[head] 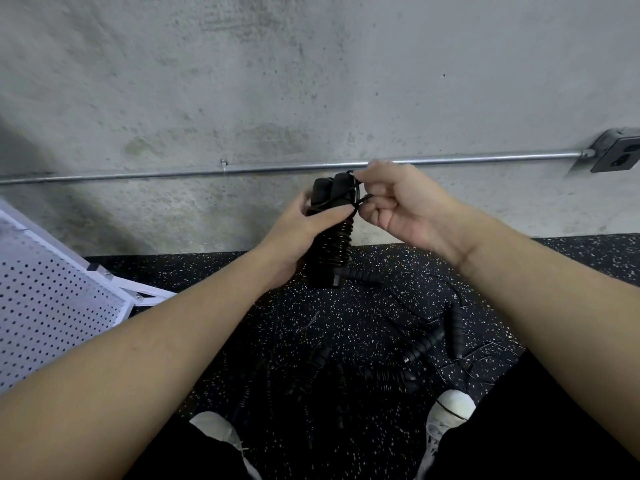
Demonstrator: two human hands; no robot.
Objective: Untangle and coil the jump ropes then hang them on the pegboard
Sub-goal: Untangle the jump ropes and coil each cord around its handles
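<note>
My left hand grips a black jump rope bundle, two handles held upright side by side with thin cord wound round them. My right hand pinches the loose end of the cord beside the handle tops. More black jump ropes lie tangled on the speckled floor below, between my feet. The white pegboard leans at the left edge of the view.
A concrete wall with a metal conduit pipe runs across in front of me, ending in an outlet box at the right. My white shoes stand on the black rubber floor.
</note>
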